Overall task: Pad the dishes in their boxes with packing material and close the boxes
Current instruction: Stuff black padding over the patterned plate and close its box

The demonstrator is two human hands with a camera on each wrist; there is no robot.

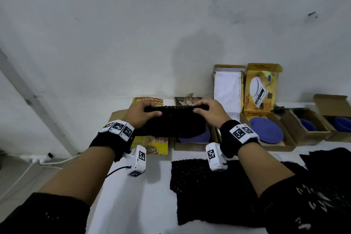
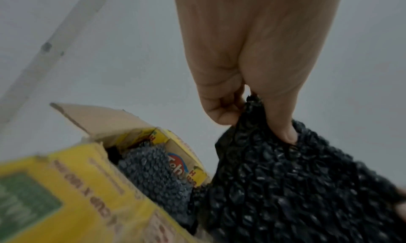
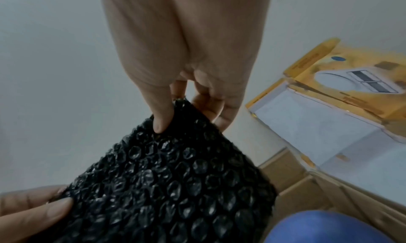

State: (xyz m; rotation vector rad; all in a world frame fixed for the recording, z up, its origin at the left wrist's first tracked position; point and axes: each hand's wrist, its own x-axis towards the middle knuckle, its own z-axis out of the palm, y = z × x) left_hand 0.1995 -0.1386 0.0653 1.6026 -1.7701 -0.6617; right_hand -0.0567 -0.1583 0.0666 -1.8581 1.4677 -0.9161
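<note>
Both hands hold a sheet of black bubble wrap [image 1: 173,121] up by its top corners, above a cardboard box holding a blue plate [image 1: 197,137]. My left hand [image 1: 142,113] pinches the left corner [image 2: 252,108] between thumb and fingers. At the right corner [image 3: 182,108], my right hand [image 1: 208,110] pinches likewise. The sheet [image 3: 167,186] hangs down and hides most of the blue plate [image 3: 325,227]. To the left, a yellow box [image 2: 87,186] stands open with bubble wrap [image 2: 149,170] inside it.
More black bubble wrap sheets [image 1: 212,190] lie on the white table [image 1: 142,205] near me. To the right stand open boxes with blue dishes [image 1: 266,129] [image 1: 307,124] [image 1: 341,123], one with a raised yellow lid [image 1: 261,85]. The wall is close behind.
</note>
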